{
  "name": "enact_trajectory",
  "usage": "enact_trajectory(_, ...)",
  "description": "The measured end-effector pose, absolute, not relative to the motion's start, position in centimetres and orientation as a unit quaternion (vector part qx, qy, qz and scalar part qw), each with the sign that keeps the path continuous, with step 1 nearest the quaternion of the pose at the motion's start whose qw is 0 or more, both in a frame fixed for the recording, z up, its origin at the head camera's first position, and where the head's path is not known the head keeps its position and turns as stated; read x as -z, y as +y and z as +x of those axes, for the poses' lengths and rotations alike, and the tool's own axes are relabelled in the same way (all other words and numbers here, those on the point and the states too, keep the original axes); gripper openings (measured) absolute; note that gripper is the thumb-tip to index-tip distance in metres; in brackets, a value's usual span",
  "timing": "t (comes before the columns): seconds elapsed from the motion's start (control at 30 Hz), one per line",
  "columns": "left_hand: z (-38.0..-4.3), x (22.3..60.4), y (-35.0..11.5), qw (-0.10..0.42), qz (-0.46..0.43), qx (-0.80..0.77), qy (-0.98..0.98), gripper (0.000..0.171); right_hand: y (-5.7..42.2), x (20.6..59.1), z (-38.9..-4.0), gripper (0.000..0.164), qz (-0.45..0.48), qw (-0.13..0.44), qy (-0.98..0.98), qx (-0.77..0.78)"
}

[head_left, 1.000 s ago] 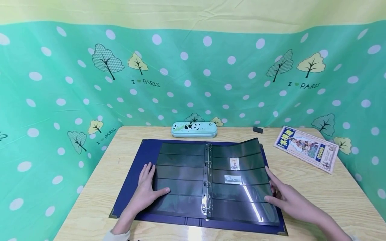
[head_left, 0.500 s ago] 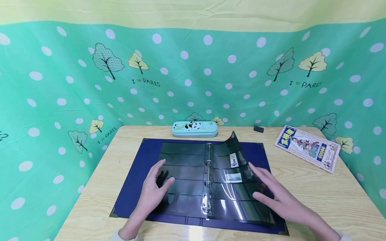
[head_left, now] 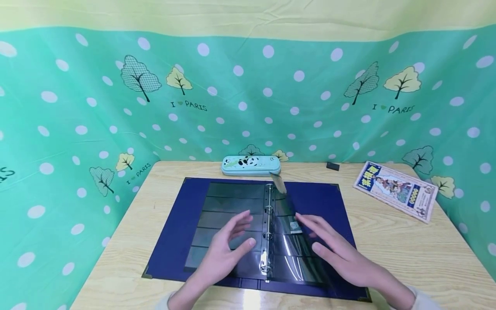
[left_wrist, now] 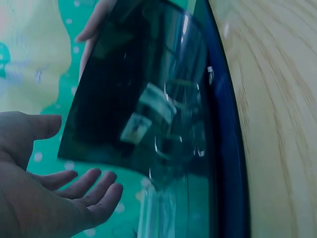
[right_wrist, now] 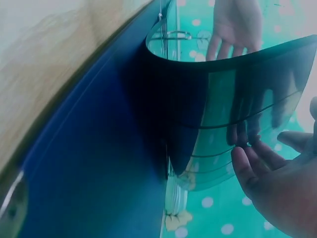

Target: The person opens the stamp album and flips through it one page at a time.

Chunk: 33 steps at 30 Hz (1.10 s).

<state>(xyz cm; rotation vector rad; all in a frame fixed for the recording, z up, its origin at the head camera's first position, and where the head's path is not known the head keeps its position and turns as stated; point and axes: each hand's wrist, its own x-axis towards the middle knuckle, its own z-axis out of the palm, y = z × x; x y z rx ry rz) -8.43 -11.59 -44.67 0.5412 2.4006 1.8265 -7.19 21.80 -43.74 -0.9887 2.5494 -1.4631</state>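
Note:
A navy ring binder (head_left: 170, 241) lies spread on the table, with black pocket pages on its metal rings (head_left: 268, 234). The right-hand page (head_left: 286, 249) is lifted and curves up toward the left; a small stamp-like picture (head_left: 296, 227) shows in one of its pockets. Against the raised page's outer side rest the fingertips of my right hand (head_left: 345, 254), its fingers loosely extended. My left hand (head_left: 221, 254) hovers above the left page (head_left: 228, 215), fingers relaxed and holding nothing. In the left wrist view, the bent page (left_wrist: 133, 89) stands apart from the left hand (left_wrist: 54, 183).
Behind the binder stands a light-blue panda pencil case (head_left: 251, 165). A small black block (head_left: 332, 166) lies to its right. Farther right is a printed paper packet (head_left: 395, 191) on the wooden table (head_left: 418, 254). A green dotted curtain (head_left: 248, 107) hangs around the table's back and sides.
The right page has risen from nearly flat and swung toward the rings, moved by my right hand going left. My left hand has left the page's outer edge and moved right.

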Motion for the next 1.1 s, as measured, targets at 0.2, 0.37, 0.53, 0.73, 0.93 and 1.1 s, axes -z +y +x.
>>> enact_trajectory(0.2, -7.9, 44.4, -9.6, 0.058, 0.202, -0.613, 0.761, 0.091, 20.3, 44.1, -7.5, 0.069, -0.342, 0.037, 0.809, 0.476)
enact_trajectory(0.37, -7.5, 44.5, -8.4, 0.095, 0.174, -0.625, 0.755, 0.116, 19.4, 44.3, -7.5, 0.069, -0.342, 0.069, 0.792, 0.501)
enact_trajectory(0.53, -7.0, 44.6, -7.8, 0.106, 0.138, -0.632, 0.755, 0.127, 18.9, 44.3, -7.6, 0.067, -0.357, 0.100, 0.752, 0.545)
enact_trajectory(0.73, -6.8, 44.7, -7.9, 0.078, 0.128, -0.640, 0.753, 0.124, 18.7, 44.7, -7.8, 0.061, -0.370, 0.128, 0.717, 0.577)
enact_trajectory(0.93, -7.0, 44.6, -8.3, 0.036, 0.151, -0.618, 0.770, 0.110, 19.1, 45.0, -7.8, 0.061, -0.373, 0.108, 0.718, 0.578)
enact_trajectory(1.1, -7.3, 44.3, -8.7, 0.012, 0.135, -0.623, 0.770, 0.101, 20.0, 44.6, -7.6, 0.067, -0.367, 0.048, 0.765, 0.527)
